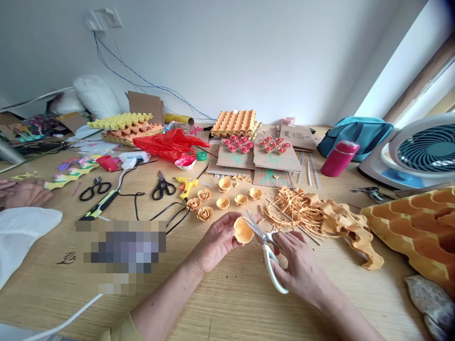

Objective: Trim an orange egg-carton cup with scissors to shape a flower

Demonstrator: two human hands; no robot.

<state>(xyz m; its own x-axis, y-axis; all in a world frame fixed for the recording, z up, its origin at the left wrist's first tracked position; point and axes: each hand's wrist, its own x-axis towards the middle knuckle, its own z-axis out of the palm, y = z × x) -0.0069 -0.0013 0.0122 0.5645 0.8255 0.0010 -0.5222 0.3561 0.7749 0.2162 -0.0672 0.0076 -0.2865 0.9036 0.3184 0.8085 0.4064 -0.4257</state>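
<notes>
My left hand (221,240) pinches an orange egg-carton cup (243,230) by its left edge, with the hollow side turned toward me. In my right hand (296,258) are white-handled scissors (272,270), their blades parted and the tips beside the cup's upper right rim. Just beyond the hands lie loose cups, among them a plain one (222,203) and one with a petal-cut edge (241,200). Several rolled carton roses (205,214) sit to their left. A heap of shredded carton strips (295,210) spreads out to the right of the cups.
A yellow glue gun (185,187) and black scissors (163,187) lie behind the roses. Cardboard with red flowers (277,150) stands further back. To the right are an orange egg tray (412,232), a pink bottle (340,158) and a fan (423,147). Another person's hands (26,193) rest at far left.
</notes>
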